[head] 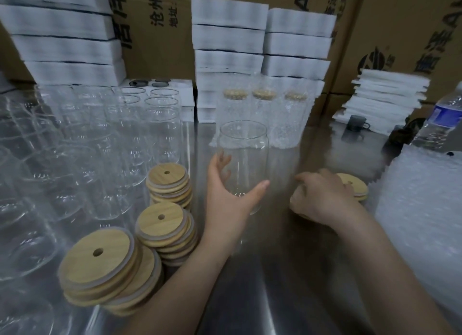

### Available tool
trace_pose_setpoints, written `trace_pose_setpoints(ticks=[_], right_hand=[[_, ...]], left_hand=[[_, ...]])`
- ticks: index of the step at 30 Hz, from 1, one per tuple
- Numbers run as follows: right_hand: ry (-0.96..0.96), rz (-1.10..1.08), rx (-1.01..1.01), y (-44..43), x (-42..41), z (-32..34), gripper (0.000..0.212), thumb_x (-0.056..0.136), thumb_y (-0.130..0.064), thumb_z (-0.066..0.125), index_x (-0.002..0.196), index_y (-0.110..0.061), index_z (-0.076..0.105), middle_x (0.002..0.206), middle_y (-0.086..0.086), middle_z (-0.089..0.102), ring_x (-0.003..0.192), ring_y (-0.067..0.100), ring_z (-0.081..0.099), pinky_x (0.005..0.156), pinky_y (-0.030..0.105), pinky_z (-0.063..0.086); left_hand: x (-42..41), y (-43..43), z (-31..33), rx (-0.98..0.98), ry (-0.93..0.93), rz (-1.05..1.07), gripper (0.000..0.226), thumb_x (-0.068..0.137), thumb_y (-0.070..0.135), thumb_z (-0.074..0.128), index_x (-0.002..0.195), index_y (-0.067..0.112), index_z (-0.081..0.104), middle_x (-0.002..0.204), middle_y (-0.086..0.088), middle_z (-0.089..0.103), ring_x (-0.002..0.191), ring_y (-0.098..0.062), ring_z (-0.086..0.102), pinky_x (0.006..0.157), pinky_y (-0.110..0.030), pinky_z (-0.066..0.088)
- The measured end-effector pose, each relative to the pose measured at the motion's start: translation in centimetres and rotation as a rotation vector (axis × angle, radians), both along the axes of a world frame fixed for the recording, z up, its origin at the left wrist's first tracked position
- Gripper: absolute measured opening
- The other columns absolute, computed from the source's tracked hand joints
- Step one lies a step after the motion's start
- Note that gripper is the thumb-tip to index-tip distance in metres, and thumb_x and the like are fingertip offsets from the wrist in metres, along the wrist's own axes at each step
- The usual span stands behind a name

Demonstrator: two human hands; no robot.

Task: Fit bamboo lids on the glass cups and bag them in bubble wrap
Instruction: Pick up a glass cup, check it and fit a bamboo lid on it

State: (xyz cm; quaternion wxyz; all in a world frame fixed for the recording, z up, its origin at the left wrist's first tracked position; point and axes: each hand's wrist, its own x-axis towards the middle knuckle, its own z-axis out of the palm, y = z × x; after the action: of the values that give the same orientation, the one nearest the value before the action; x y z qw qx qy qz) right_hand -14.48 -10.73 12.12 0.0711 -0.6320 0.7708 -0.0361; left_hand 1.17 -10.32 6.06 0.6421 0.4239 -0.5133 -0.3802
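Rows of bare glass cups crowding the tabletop at far left, none lidded, with white foam stacks and cardboard cartons behind. Just beside the cups, toward the middle, three leaning piles of bamboo lids, straw holes up.

Next, left grip wrapped round the lower part of one upright open cup, fingers on its left side, thumb across its near right; clamped on the glass, blur permitting. Base on the tabletop or just above: cannot tell. Behind it, three finished cups side by side, lidded and sleeved in bubbled film.

Right of centre, right grip knuckles-up over a short stack of lids, fingers bent down onto it. Lid pinched or not: cannot tell, palm in the way. At far right, heap of loose bubble wrap near the tabletop edge, water bottle behind.

Reads as early in the job: three wrapped, one cup in hand awaiting its lid, dozens untouched. Probably calls next for a lid pressed square onto the held rim, then a sleeve of wrap from the right-hand heap
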Motion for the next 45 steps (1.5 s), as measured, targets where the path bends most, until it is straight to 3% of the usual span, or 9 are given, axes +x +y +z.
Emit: trace_pose_setpoints(ticks=[11,16,19,22,30,36,40,43,45], right_hand=[[-0.23,0.018,-0.36,-0.8,-0.2,-0.3,0.048,0.088,-0.036,0.063,0.135,-0.027,0.057,0.133,0.007,0.058,0.125,0.033,0.05,0.101,0.047,0.043],[-1.079,0.035,-0.581,-1.2,1.3,-0.5,0.028,0.097,-0.037,0.054,0.122,-0.028,0.064,0.104,-0.01,0.062,0.094,0.01,0.061,0.076,0.029,0.054],[-1.667,-0.085,-0.402,-1.5,2.8,-0.3,0.021,0.102,-0.032,0.047,0.111,-0.025,0.064,0.115,0.006,0.06,0.093,0.026,0.071,0.064,0.04,0.061],[-1.897,-0.182,-0.332,-2.0,3.5,-0.8,0.021,0.102,-0.024,0.045,0.111,-0.018,0.063,0.113,0.016,0.062,0.079,0.034,0.074,0.058,0.044,0.06],[-1.798,-0.086,-0.359,-3.5,3.2,-1.6,0.023,0.094,-0.005,0.062,0.115,-0.013,0.056,0.114,0.02,0.065,0.068,0.023,0.074,0.049,0.026,0.054],[-1.744,-0.064,-0.392,-4.0,3.7,-2.7,0.051,0.078,0.002,0.078,0.121,-0.012,0.054,0.099,0.013,0.067,0.066,0.017,0.072,0.047,0.021,0.05],[-1.733,-0.035,-0.419,-4.3,3.7,-3.0,0.04,0.079,-0.001,0.078,0.11,-0.014,0.056,0.091,0.011,0.067,0.064,0.018,0.071,0.044,0.021,0.047],[-1.712,-0.029,-0.43,-4.2,3.4,-3.0,0.028,0.086,-0.014,0.075,0.109,-0.012,0.059,0.089,0.013,0.069,0.065,0.021,0.071,0.041,0.023,0.044],[-1.708,-0.032,-0.419,-3.9,3.2,-3.1,0.023,0.089,-0.02,0.072,0.108,-0.012,0.061,0.078,0.006,0.071,0.062,0.017,0.071,0.043,0.024,0.046]], left_hand=[[0.6,-0.7,-0.1,0.037,-0.146,0.146,0.095,0.07,0.029,0.086,0.146,0.025,0.03,0.144,0.012,0.037,0.131,-0.004,0.037,0.102,-0.022,0.03],[0.5,-0.8,0.0,0.03,-0.193,0.174,0.098,0.071,0.029,0.086,0.148,0.023,0.027,0.152,0.007,0.032,0.137,-0.004,0.03,0.107,-0.019,0.025],[0.5,-1.0,-0.2,0.035,-0.236,0.21,0.101,0.071,0.034,0.085,0.15,0.024,0.024,0.152,0.004,0.028,0.139,-0.009,0.026,0.106,-0.02,0.023],[0.5,-1.0,-0.3,0.046,-0.241,0.221,0.106,0.071,0.037,0.084,0.153,0.026,0.017,0.146,0.007,0.026,0.138,-0.008,0.026,0.104,-0.023,0.024],[0.5,-1.7,-0.7,0.028,-0.225,0.349,0.093,0.074,0.022,0.083,0.146,0.014,0.026,0.15,-0.005,0.034,0.131,-0.002,0.029,0.103,-0.01,0.018],[0.1,-1.2,-0.6,-0.01,-0.343,0.398,0.103,0.082,0.016,0.076,0.155,0.012,0.002,0.162,-0.008,0.008,0.149,-0.016,0.006,0.111,-0.01,0.003],[-0.7,0.5,0.5,-0.196,-0.552,0.504,0.095,0.081,0.007,0.069,0.153,0.005,0.007,0.161,-0.017,0.005,0.145,-0.007,0.0,0.11,-0.005,-0.005],[-1.4,2.0,1.6,-0.377,-0.677,0.523,0.082,0.078,0.004,0.066,0.148,0.003,0.024,0.156,-0.024,0.018,0.147,-0.029,0.016,0.122,-0.037,0.015],[-2.0,2.8,2.0,-0.492,-0.726,0.474,0.07,0.074,-0.001,0.065,0.139,0.001,0.039,0.148,-0.026,0.032,0.139,-0.039,0.034,0.11,-0.057,0.034]])
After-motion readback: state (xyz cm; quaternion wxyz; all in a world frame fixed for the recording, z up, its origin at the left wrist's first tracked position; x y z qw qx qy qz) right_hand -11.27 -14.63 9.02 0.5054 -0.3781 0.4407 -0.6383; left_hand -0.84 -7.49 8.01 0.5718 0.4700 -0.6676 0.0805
